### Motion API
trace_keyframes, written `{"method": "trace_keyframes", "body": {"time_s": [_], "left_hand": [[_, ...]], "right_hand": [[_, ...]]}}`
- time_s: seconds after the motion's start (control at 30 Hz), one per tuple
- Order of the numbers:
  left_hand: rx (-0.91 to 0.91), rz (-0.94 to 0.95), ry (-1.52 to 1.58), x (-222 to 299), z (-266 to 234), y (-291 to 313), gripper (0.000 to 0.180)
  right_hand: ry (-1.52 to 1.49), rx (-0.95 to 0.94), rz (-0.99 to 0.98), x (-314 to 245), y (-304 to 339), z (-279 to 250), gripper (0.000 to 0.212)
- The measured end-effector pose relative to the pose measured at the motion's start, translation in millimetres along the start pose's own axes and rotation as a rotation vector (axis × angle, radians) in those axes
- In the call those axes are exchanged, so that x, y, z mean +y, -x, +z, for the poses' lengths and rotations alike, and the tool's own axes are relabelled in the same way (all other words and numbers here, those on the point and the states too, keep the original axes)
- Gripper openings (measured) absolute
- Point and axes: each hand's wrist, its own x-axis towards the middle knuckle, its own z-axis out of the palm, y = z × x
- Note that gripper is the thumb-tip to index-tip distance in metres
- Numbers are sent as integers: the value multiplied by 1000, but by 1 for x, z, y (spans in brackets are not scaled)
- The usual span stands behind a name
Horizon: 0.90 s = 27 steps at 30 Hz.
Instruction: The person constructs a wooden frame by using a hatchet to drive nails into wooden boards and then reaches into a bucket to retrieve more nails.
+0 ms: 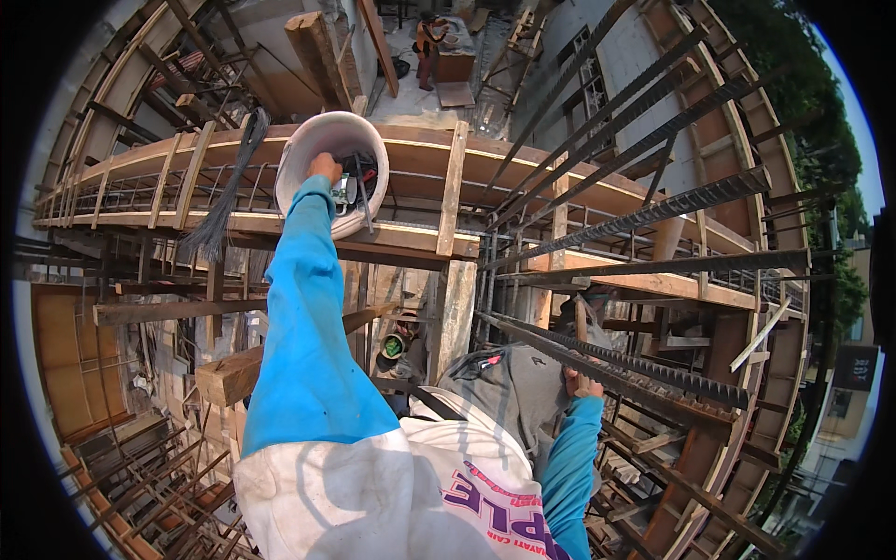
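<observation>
A white bucket point(291, 159) rests on the formwork of a beam, tipped so that its mouth faces me. My left hand point(324, 168) reaches inside it, fingers curled beside several tools; what they grip is hidden. Among the bucket's contents I make out a silver-and-green metal tool point(346, 192), a thin grey rod point(363, 203) and something red and black. Low on the right, my right hand point(582, 383) is closed by a timber edge and a ribbed steel bar point(635, 359); what it holds cannot be made out.
A bundle of thin tie wire point(245, 154) hangs over the beam formwork point(420, 149) left of the bucket. Long ribbed bars point(644, 219) slant up on the right. A timber post point(455, 317) stands before me. Far below are another person point(427, 47) and a green container point(393, 346).
</observation>
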Motion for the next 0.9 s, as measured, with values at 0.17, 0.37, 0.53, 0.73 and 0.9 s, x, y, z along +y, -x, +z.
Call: {"method": "trace_keyframes", "body": {"time_s": [0.17, 0.37, 0.53, 0.73, 0.9], "left_hand": [[-30, -37, -2, 2, 15, -21, 33], [-181, -68, -124, 10, 24, -26, 40], [-178, -73, -100, 15, 21, -22, 41], [-249, -55, -172, -4, 37, -48, 38], [-216, -106, -98, 13, 40, -41, 40]], "right_hand": [[261, 176, -71, 2, -12, 0, 30], [-32, 40, 148, -7, -18, 0, 30], [1, 143, 88, -2, -18, 4, 31], [-47, 41, 234, -7, -23, 0, 32], [-17, 82, 169, -8, -19, -1, 31]]}}
